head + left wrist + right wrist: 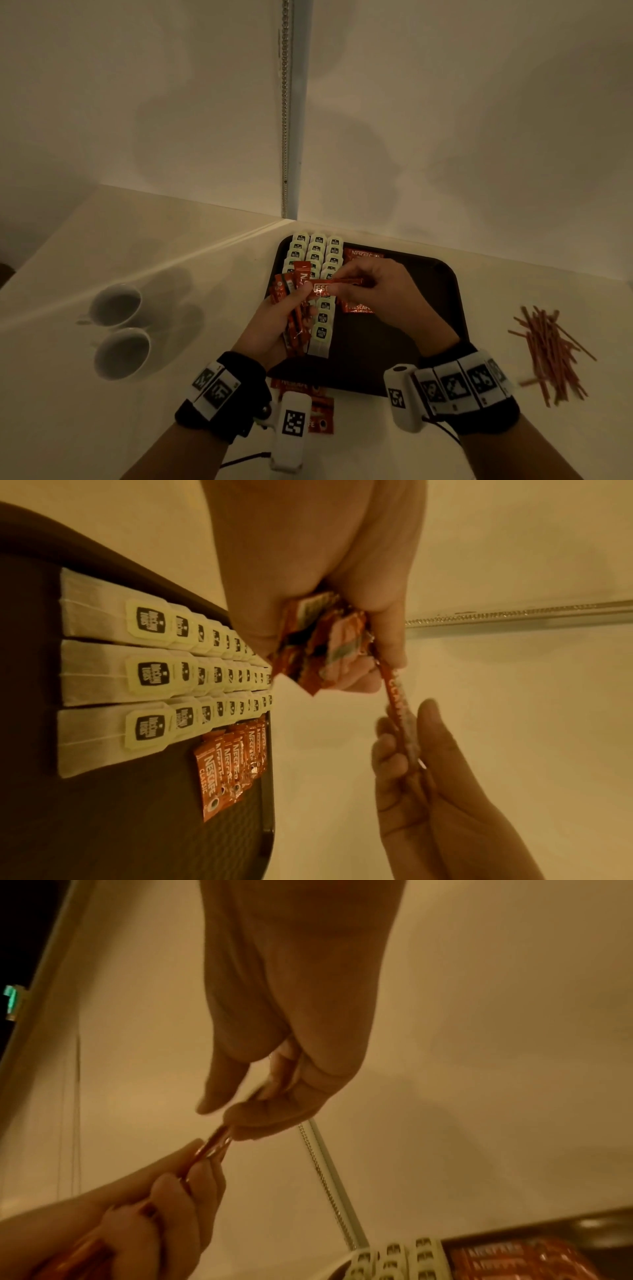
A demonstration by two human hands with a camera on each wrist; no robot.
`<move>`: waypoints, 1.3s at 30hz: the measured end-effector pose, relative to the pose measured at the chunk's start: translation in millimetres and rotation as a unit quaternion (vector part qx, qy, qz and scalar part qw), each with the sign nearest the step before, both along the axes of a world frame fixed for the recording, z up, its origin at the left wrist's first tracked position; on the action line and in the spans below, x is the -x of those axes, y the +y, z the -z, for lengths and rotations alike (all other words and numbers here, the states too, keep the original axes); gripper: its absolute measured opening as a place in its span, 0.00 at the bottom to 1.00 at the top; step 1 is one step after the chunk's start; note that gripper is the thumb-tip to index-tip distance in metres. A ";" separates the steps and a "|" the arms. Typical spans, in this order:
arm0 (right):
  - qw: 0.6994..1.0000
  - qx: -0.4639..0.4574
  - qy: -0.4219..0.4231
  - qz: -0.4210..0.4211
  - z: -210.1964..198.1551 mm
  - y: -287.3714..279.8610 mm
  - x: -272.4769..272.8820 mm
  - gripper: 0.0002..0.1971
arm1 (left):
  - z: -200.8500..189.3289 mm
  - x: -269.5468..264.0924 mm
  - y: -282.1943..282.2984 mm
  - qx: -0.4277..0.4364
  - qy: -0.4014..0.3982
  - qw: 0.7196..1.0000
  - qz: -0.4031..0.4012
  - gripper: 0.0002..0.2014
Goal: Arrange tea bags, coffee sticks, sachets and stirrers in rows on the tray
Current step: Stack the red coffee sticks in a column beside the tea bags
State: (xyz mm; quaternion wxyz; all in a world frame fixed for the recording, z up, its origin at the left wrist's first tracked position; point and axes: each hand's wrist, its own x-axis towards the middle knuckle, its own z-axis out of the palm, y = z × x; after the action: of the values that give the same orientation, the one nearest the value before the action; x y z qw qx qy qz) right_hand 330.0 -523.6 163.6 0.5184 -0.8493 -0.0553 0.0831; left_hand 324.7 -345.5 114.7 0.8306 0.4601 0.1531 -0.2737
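Observation:
A dark tray [428, 329] holds three rows of white tea bags [315, 253] at its left and a short row of red coffee sachets [363, 255] beside them. My left hand [274, 322] grips a bunch of red coffee sachets [296, 308] above the tray's left part. My right hand [373, 291] pinches one red sachet [337, 286] that sticks out sideways from that bunch. The left wrist view shows the tea bags [147, 674], the laid sachets [226, 761] and the pinched sachet [397, 704]. In the right wrist view the sachet [215, 1144] spans both hands.
Two white cups [116, 329] stand on the table left of the tray. A loose pile of brown stirrers [551, 353] lies to the right. More red sachets [315, 407] lie on the table below the tray's front edge. Walls meet in a corner behind the tray.

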 end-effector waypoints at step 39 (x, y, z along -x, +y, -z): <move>0.953 0.166 0.136 0.213 143.6 -76.8 -7.9 0.07 | 17.9 -12.8 30.3 -0.055 0.067 0.994 -0.073 0.06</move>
State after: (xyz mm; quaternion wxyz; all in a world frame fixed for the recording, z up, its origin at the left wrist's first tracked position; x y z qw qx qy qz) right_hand 337.9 -600.4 20.0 0.3781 -0.8963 0.2121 0.0934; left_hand 337.5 -315.2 96.8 0.8098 0.4731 0.2564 -0.2336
